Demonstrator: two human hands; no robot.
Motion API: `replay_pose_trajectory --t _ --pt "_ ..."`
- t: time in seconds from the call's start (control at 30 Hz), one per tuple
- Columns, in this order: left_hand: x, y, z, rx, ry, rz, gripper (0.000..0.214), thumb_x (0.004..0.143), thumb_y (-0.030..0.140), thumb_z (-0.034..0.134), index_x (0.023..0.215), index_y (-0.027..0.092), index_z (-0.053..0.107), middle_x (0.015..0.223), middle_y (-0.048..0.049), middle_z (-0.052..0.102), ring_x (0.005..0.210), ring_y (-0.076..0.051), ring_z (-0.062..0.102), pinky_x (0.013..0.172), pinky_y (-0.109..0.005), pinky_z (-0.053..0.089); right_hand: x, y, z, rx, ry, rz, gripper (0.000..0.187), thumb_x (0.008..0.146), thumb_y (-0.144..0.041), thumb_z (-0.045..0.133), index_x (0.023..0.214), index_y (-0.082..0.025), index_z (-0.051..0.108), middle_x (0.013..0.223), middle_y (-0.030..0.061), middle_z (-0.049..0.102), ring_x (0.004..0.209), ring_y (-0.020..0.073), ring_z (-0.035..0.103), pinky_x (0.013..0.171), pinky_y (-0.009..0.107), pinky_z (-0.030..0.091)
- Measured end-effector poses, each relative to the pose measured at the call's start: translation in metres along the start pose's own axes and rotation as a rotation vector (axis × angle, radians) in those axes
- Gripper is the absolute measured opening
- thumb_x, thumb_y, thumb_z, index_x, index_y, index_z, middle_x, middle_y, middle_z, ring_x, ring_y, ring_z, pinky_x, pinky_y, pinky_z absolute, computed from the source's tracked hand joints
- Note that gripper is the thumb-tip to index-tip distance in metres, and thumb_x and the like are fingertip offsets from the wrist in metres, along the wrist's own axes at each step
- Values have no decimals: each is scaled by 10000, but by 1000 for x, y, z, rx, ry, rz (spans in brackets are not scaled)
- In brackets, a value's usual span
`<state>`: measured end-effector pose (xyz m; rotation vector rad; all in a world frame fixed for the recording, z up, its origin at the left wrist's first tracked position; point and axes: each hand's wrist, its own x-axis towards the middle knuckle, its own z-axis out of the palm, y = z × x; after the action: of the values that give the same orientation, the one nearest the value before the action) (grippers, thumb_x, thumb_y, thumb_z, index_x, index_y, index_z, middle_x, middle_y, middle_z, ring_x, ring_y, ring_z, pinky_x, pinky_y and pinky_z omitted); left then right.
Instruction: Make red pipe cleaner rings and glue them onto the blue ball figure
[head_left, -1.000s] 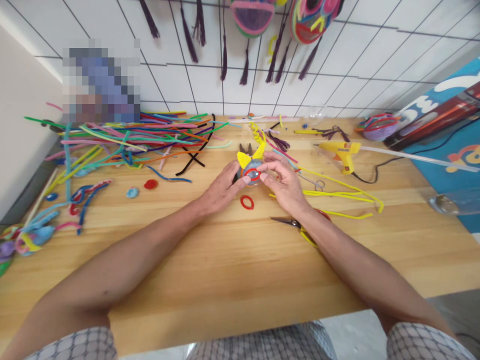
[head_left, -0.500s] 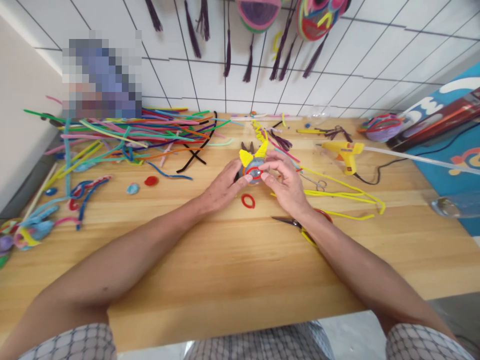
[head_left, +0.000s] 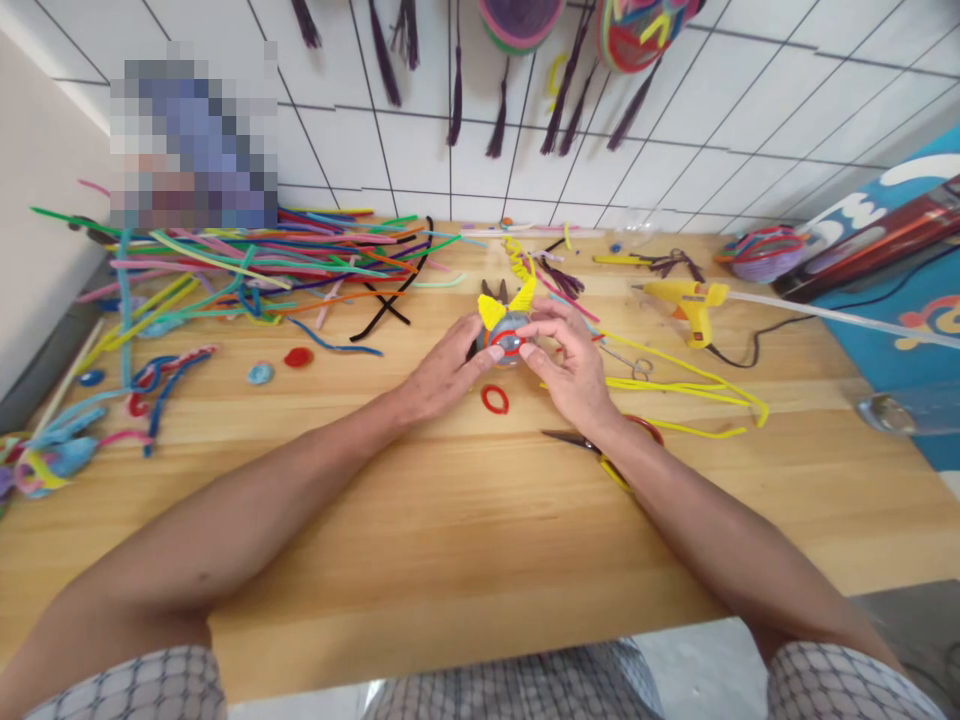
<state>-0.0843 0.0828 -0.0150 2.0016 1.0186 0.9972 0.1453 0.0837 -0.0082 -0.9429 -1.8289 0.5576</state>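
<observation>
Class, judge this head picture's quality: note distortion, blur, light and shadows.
Head view: wide-angle distortion, the table bows at its front edge; a pixelated patch masks the upper left; the light is even, with soft shadows; left hand, right hand and the figure they pinch are sharp; a glint sits on the clear thing at the right.

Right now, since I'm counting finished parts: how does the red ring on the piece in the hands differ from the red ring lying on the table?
The mounted red ring sits on the grey craft piece, held between the left hand and right hand; the loose red ring lies flat on the table, untouched. The mounted red ring frames a grey centre; the loose red ring frames bare wood. Both are small red loops.
</observation>
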Motion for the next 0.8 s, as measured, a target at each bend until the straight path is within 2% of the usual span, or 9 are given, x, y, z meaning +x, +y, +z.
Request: replay_pose_trajectory --t 0.23,0.53,0.8 --pt "0 -1 -2 -2 -10 -1 386 1115 569 519 1240 215 609 1206 -100 660 1102 -256 592 1036 -440 516 1 -1 1 -11 15 -28 120 1017 -337 755 1128 -332 800 1390 70 687 1327 286 681 1210 562 532" --pt "0 0 -2 -4 -14 -1 373 1113 547 521 1230 206 618 1229 -110 662 1141 -262 596 1081 -451 508 0 0 2 -30 21 -20 120 1021 -374 746 1124 -336 796 1396 66 700 1346 285 670 1215 565 535" --pt "0 -2 -2 -5 10 23 422 1108 592 524 1240 208 636 1185 -98 673 1089 -253 613 1039 -434 526 1 -1 2 -22 16 -9 119 1018 -374 744 1115 -328 796 1407 68 702 1372 294 658 1231 580 520"
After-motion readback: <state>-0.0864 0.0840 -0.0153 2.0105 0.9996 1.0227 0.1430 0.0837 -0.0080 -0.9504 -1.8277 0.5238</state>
